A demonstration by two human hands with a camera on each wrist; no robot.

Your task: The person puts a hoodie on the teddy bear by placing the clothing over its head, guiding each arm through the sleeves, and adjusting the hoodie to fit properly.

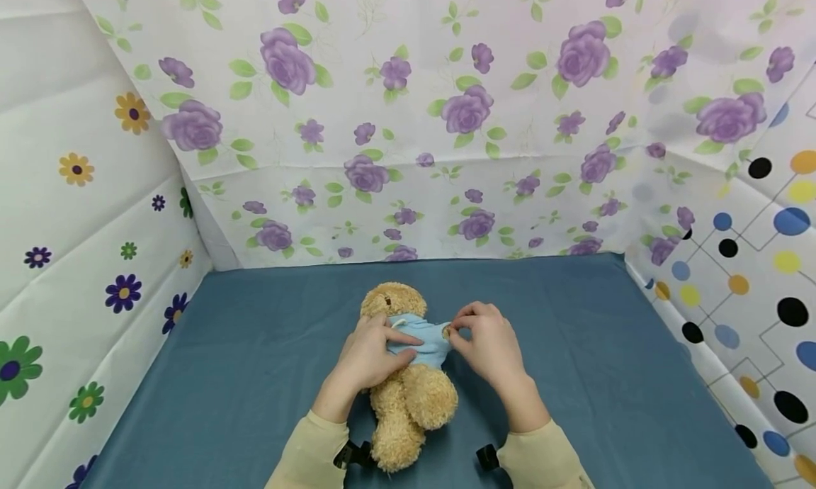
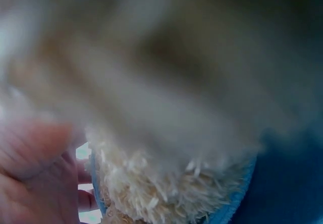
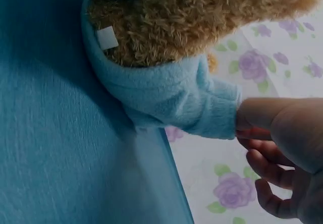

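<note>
A tan teddy bear (image 1: 397, 397) in a light blue hooded top (image 1: 423, 332) lies on its back, head toward the far side. My left hand (image 1: 372, 354) holds the bear by its torso, index finger and thumb lying across the chest of the top. Fur fills much of the left wrist view, blurred up close, beside part of the left hand (image 2: 38, 168). My right hand (image 1: 491, 344) pinches the end of the bear's sleeve, where a bit of tan paw shows. In the right wrist view, its thumb and index finger meet at the sleeve cuff (image 3: 222, 110).
A blue-grey cloth (image 1: 255, 333) covers the table. Behind it hangs a white curtain with purple roses (image 1: 408, 120). Patterned sheets stand at the left (image 1: 57, 262) and right (image 1: 739, 319). A small white tag (image 3: 107, 37) shows on the bear's fur below the hem.
</note>
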